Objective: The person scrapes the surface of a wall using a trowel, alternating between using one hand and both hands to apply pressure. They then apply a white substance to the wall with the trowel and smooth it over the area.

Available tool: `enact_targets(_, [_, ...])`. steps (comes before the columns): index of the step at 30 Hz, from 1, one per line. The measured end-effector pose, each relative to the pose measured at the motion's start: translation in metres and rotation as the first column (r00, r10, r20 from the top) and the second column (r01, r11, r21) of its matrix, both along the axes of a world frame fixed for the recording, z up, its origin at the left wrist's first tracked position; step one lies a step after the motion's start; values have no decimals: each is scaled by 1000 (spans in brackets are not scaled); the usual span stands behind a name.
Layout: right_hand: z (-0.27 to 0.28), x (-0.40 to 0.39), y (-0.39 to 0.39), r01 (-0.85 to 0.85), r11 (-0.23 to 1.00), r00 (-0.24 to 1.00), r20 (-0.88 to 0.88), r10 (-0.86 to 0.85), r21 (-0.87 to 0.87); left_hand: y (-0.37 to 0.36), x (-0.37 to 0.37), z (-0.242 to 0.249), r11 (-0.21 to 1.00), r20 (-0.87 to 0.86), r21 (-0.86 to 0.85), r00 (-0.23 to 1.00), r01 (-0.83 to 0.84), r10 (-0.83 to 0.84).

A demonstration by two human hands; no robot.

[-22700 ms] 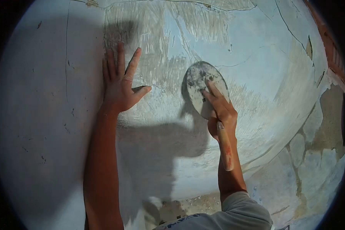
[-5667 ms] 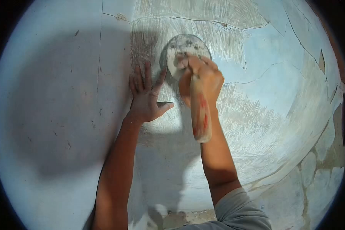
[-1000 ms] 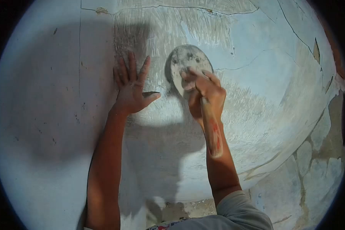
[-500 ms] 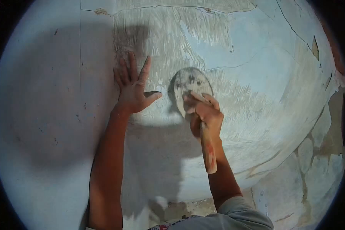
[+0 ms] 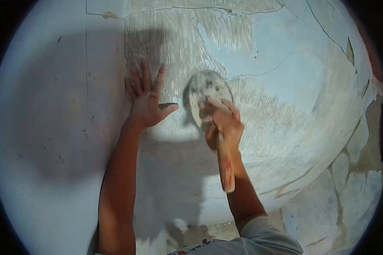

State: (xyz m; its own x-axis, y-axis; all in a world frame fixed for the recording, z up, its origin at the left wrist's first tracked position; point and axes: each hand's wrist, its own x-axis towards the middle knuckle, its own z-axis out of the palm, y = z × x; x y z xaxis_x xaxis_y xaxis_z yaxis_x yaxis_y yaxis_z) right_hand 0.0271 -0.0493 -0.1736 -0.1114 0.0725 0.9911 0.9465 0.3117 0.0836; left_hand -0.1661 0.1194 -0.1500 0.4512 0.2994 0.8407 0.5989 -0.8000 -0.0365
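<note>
My left hand (image 5: 148,104) lies flat on the pale wall (image 5: 268,140), fingers spread and pointing up, with nothing in it. To its right, my right hand (image 5: 227,125) is wrapped round an oval-headed tool (image 5: 210,83) with a wooden handle. The tool's broad, flat, dirty white head has dark spots and overlaps the wall above my fist. Below the fist hangs the rest of the handle, marked with red near its end. Rough, streaked scrape marks cover the surface around both hands.
A smooth bluish patch (image 5: 276,55) lies at the upper right, with thin cracks running through it. Chipped, broken coating (image 5: 364,127) shows along the right edge. My shadow (image 5: 72,106) darkens the smoother left part. Stone-like slabs (image 5: 312,212) appear at lower right.
My right hand and the tool have shifted slightly left and up across the wall. My left hand stays spread in the same place.
</note>
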Motion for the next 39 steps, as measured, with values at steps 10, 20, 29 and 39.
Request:
enact_targets(10, [-13, 5, -17, 19, 994, 1000, -6, -20, -106, 1, 3, -1, 1000, 20, -28, 1000, -8, 9])
enact_targets(20, [9, 9, -20, -27, 998, 1000, 4, 27, -50, -4, 0, 2, 999, -19, 7, 999, -48, 48])
enact_targets(29, [55, 12, -16, -23, 996, 999, 43, 27, -87, 1, 0, -2, 998, -31, -55, 999, -18, 16])
enact_targets(39, [52, 16, -10, 5, 999, 997, 80, -1, -44, -1, 1, -1, 999, -34, -30, 999, -18, 17])
